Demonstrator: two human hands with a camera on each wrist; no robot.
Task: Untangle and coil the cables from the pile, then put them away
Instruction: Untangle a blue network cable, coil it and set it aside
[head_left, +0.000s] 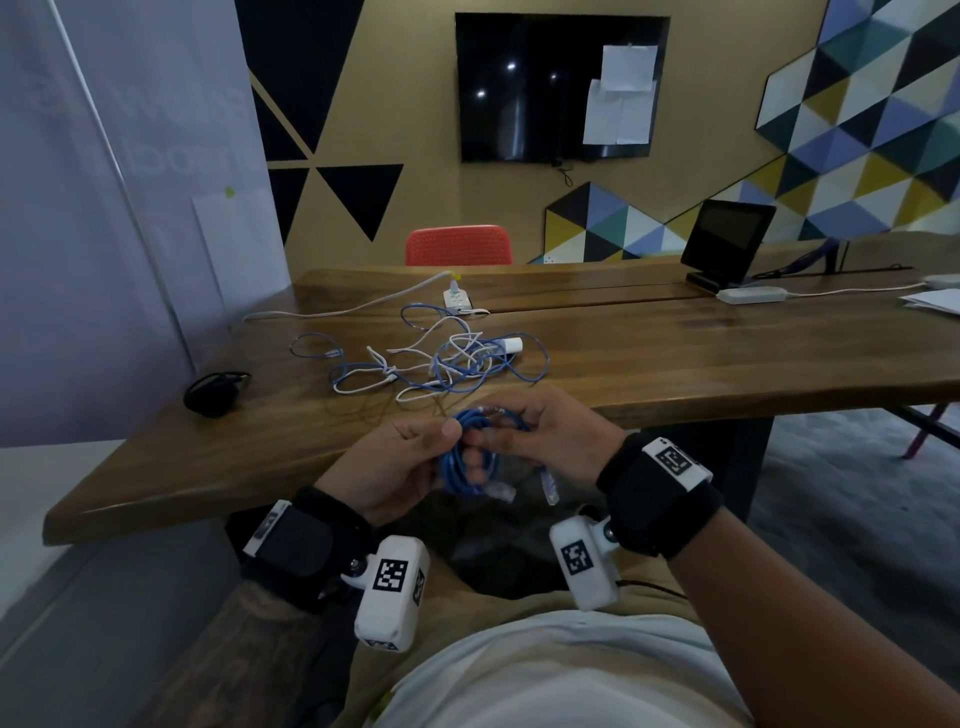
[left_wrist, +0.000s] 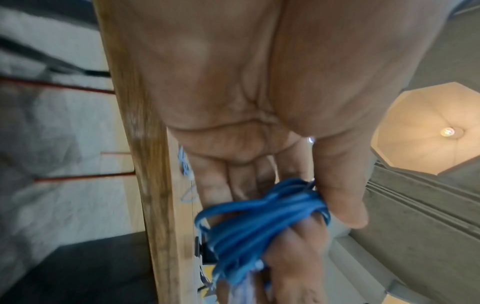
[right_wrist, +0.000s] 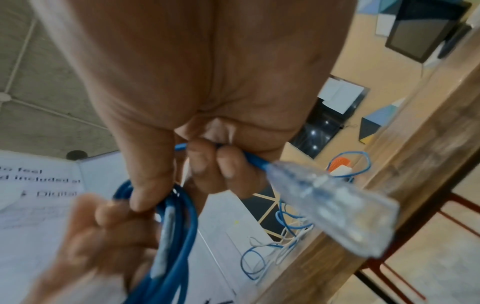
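Observation:
A coiled blue network cable (head_left: 470, 452) hangs between both hands just off the near edge of the wooden table (head_left: 675, 358). My left hand (head_left: 400, 467) pinches the coil (left_wrist: 259, 224) between thumb and fingers. My right hand (head_left: 545, 436) grips the coil's other side, with its curled fingers around the cable end, whose clear plug (right_wrist: 335, 209) sticks out toward the wrist camera. A second clear plug (head_left: 501, 491) dangles below the coil. The tangled pile of blue and white cables (head_left: 436, 364) lies on the table beyond the hands.
A coiled black cable (head_left: 213, 392) lies at the table's left. A white power strip (head_left: 457, 299) sits behind the pile, another (head_left: 750, 295) at the right near a small monitor (head_left: 727, 241). An orange chair (head_left: 460, 245) stands behind the table.

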